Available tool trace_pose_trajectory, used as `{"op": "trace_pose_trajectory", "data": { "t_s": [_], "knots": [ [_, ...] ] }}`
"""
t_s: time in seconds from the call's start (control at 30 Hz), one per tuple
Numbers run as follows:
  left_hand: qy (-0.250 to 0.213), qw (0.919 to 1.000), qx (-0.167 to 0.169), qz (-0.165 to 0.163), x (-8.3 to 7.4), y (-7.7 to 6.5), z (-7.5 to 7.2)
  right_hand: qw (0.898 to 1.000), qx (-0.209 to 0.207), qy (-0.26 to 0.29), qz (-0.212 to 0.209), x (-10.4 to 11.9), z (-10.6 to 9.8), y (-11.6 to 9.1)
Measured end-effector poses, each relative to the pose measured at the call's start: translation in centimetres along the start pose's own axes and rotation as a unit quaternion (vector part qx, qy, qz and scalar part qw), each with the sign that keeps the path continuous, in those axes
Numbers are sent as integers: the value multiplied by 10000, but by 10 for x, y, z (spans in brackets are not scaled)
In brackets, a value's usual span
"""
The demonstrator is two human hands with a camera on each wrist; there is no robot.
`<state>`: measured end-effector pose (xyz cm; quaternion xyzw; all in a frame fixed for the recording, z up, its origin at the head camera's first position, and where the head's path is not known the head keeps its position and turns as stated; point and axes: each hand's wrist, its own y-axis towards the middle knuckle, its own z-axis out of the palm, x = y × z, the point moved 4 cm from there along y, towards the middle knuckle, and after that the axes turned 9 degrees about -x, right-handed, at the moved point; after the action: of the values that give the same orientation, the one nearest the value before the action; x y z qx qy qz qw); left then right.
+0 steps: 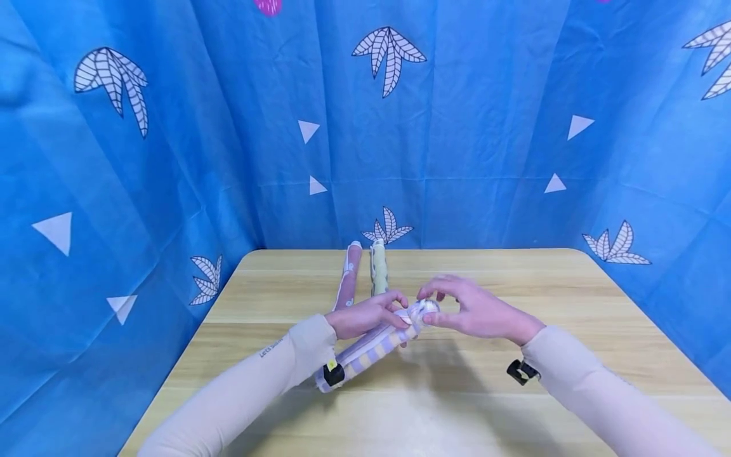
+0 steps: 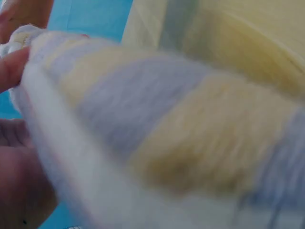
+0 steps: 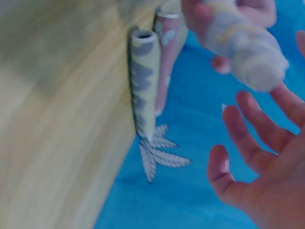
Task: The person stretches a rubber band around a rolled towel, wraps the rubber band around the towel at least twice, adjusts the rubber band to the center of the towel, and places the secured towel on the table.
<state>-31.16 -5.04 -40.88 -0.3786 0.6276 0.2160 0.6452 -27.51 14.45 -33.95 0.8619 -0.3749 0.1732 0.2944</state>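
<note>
A rolled towel (image 1: 374,350) with lavender and cream stripes is held slantwise above the table. My left hand (image 1: 365,315) grips it near its upper right end, and the roll's lower end reaches back under the left wrist. Its fuzzy stripes and a pale lengthwise edge fill the left wrist view. My right hand (image 1: 476,309) is at the upper end, its thumb and fingers on either side of the tip. From the right wrist, its fingers (image 3: 252,129) look spread and lightly bent, one touching the towel's end.
A mauve rolled towel (image 1: 349,276) and a pale yellow rolled towel (image 3: 144,81) with grey shapes lie side by side behind the left hand. All are on or over a wooden table (image 1: 514,393). A blue patterned curtain (image 1: 485,127) surrounds its back and sides.
</note>
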Motion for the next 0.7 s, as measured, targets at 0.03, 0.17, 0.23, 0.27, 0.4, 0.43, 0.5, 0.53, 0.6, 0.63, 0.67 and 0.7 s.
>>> {"op": "trace_pose_trajectory", "data": {
  "t_s": [0.03, 0.17, 0.23, 0.27, 0.4, 0.43, 0.5, 0.53, 0.6, 0.63, 0.67, 0.7],
  "knots": [
    [-13, 10000, 48, 35, -1, 0, 0, 10000, 23, -16, 20, -3, 2, 0],
    [322, 9993, -29, 205, -5, -1, 3, 9994, -20, 134, 305, -10, 11, 0],
    [773, 9960, -228, 378, -7, -2, 5, 9981, -81, 318, 522, -15, 13, 1],
    [1118, 9916, -369, 529, -9, -3, 7, 9969, -109, 418, 660, -17, 14, 2],
    [2645, 9515, -1002, 1212, -15, -7, 13, 9867, -173, 985, 1279, -30, 18, 3],
    [2944, 9392, -1142, 1350, -16, -8, 14, 9822, -184, 1150, 1474, -34, 19, 3],
    [3329, 9213, -1309, 1524, -18, -10, 15, 9733, -222, 1470, 1750, -39, 21, 2],
    [3380, 9187, -1329, 1555, -18, -10, 16, 9705, -231, 1600, 1789, -41, 22, 1],
    [3321, 9214, -1303, 1544, -17, -10, 15, 9702, -237, 1692, 1720, -44, 22, -1],
    [3253, 9247, -1275, 1513, -17, -9, 14, 9719, -223, 1664, 1648, -44, 22, -2],
    [3127, 9303, -1242, 1463, -16, -9, 12, 9760, -194, 1584, 1485, -44, 22, -3],
    [2975, 9367, -1209, 1397, -16, -9, 11, 9800, -168, 1493, 1307, -43, 22, -4]
  ]
}}
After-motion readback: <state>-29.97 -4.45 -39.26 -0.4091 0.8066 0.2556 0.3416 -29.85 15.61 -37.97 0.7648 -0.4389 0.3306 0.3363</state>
